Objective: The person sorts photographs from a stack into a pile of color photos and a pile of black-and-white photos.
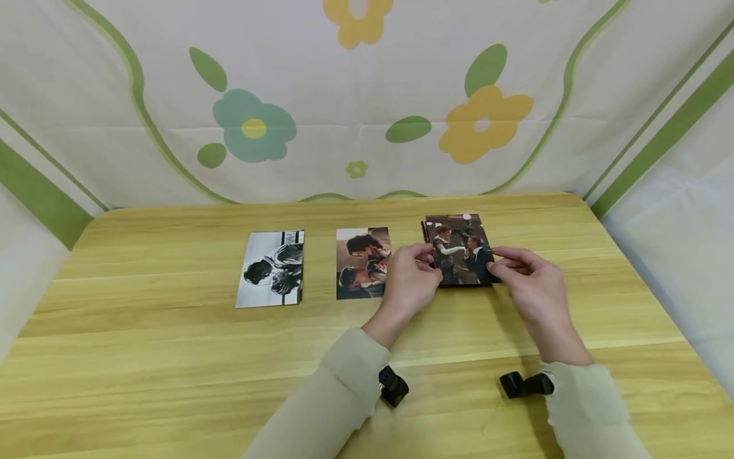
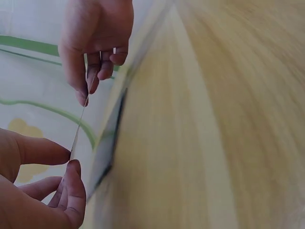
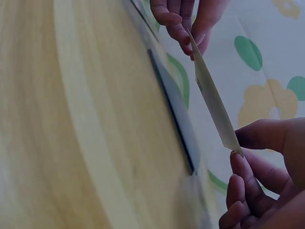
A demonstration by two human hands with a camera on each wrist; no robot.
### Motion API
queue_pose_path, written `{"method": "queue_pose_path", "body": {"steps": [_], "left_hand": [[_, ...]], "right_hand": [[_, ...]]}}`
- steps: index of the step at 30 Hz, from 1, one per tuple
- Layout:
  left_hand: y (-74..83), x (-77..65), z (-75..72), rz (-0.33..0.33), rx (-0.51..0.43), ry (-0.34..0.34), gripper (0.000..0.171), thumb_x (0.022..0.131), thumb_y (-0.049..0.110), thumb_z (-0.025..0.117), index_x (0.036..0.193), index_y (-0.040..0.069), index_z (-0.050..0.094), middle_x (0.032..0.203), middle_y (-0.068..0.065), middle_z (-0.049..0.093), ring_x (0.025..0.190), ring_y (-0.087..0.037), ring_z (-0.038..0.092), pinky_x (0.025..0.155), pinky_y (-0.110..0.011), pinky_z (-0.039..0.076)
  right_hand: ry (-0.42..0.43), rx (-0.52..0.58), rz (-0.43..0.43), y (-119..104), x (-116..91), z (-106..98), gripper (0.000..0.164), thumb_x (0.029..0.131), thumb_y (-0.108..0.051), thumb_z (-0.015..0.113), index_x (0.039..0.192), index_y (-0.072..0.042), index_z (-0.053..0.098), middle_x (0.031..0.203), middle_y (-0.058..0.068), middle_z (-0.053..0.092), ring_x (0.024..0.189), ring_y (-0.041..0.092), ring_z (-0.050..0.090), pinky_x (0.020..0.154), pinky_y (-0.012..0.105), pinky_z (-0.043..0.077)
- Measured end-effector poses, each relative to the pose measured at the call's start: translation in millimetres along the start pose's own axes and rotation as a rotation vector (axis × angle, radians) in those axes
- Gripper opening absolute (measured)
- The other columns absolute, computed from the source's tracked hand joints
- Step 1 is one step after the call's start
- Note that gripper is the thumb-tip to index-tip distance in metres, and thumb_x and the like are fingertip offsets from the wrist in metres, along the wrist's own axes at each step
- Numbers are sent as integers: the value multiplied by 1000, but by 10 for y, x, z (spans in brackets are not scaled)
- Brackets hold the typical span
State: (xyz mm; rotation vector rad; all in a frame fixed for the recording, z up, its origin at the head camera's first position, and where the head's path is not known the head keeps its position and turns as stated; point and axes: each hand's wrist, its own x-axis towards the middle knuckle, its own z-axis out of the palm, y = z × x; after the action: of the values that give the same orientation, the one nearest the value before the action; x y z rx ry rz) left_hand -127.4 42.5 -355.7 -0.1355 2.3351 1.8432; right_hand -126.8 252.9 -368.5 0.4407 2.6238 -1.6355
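Note:
Both hands hold one photo card by its opposite side edges. It shows a couple in dark evening dress. My left hand pinches the left edge between thumb and fingers, and my right hand pinches the right edge. In the right wrist view the card is raised off the table, its pale back visible. Below it lies a stack of cards, mostly covered by the held card in the head view. Beside my left hand lies another photo card of two people, partly hidden by that hand.
At the left lies a small stack with a black-and-white photo card on top. The wooden table ends at a flowered cloth behind the cards. Black wrist devices sit at both sleeves.

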Motion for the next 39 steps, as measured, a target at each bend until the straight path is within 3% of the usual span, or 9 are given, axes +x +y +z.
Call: {"method": "queue_pose_path", "body": {"steps": [7,17,23,39], "left_hand": [[-113,91,93,-41,43,-9,48,96,-5,65,144,-1,65,114,-10,70,81,-9,55,72,-22,45],[-151,105,130,-1,120,29,52,94,-4,66,146,-2,64,111,-10,64,84,-11,51,76,-23,42],[-157,108,147,-8,149,37,55,94,-1,68,148,-1,62,103,-5,54,84,-14,42,75,-25,35],[-168,98,132,-46,123,16,58,96,1,67,154,3,57,101,-1,48,79,-14,40,75,-30,34]], "right_hand": [[-82,-104,40,71,62,34,43,104,-26,71,144,-9,67,104,-11,66,95,9,58,72,22,50],[-58,-285,-9,26,126,99,41,101,-26,73,140,-10,71,111,3,70,91,15,59,71,24,48],[-31,-308,-17,31,132,119,40,101,-26,73,139,-11,71,111,6,71,92,18,59,71,24,47],[-9,-323,-30,52,132,119,39,102,-29,74,135,-10,73,108,6,71,89,19,58,69,26,46]]}}
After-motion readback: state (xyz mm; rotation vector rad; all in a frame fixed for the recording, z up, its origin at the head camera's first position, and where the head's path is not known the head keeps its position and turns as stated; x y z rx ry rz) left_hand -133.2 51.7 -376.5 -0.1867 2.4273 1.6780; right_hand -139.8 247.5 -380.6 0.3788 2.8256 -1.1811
